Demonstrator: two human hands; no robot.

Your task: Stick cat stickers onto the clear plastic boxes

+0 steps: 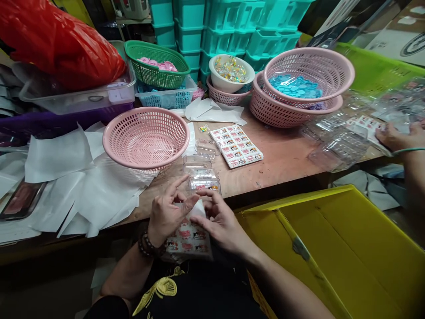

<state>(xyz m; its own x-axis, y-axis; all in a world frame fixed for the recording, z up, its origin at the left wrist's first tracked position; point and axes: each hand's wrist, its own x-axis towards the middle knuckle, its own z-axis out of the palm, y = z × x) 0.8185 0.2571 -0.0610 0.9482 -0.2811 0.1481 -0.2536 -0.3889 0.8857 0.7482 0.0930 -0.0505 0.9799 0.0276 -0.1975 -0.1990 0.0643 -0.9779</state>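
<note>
Dim light, glare on red bag (71,46), dark lower left, stretched edges

The left hand (169,212) and right hand (224,221) are partly hiding a sheet (188,248); the right edge is cropping a co-worker's arm (415,166).

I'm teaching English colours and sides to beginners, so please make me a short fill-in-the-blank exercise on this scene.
1. The bulging plastic bag is ____.
2. The basket holding pink pieces is ____.
3. The beaded bracelet is on the wearer's ____ wrist.
4. On the table, the printed sheets lie to the ____ of the nearest pink basket.

Missing words: red; green; left; right.
</note>
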